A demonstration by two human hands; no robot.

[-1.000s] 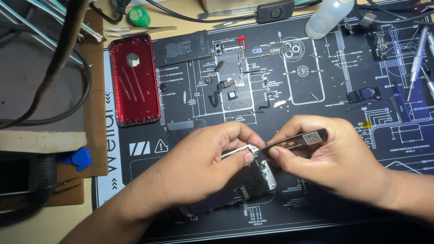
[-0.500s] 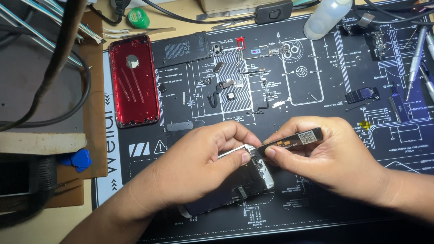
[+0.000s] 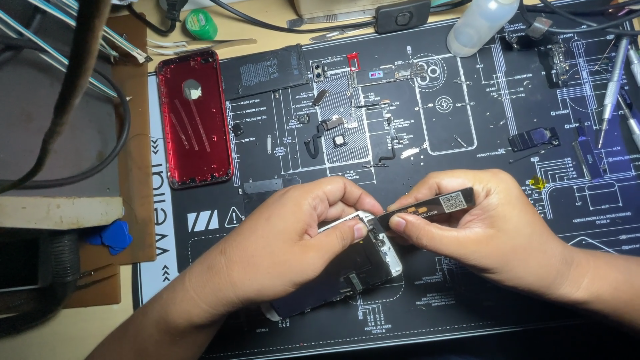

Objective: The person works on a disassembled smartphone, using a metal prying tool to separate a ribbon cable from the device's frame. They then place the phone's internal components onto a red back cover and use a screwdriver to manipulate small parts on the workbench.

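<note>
At lower centre of the frame, the left hand (image 3: 280,250) presses down on a phone screen assembly (image 3: 347,273) lying on the black repair mat (image 3: 467,100), fingers clamped on its top edge. The right hand (image 3: 487,233) pinches a black flat pry tool (image 3: 427,205), tip touching that edge. A red phone back housing (image 3: 195,120) lies upper left.

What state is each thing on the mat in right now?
Left hand: gripping the phone screen assembly.
Right hand: pinching a thin black tool.
Phone screen assembly: face down on the black repair mat, held at its top edge.
Thin black tool: tip at the assembly's top edge.
Red rear housing: lying open, emptied.
Black battery: removed, flat on the mat.
White bottle: lying tilted.
</note>
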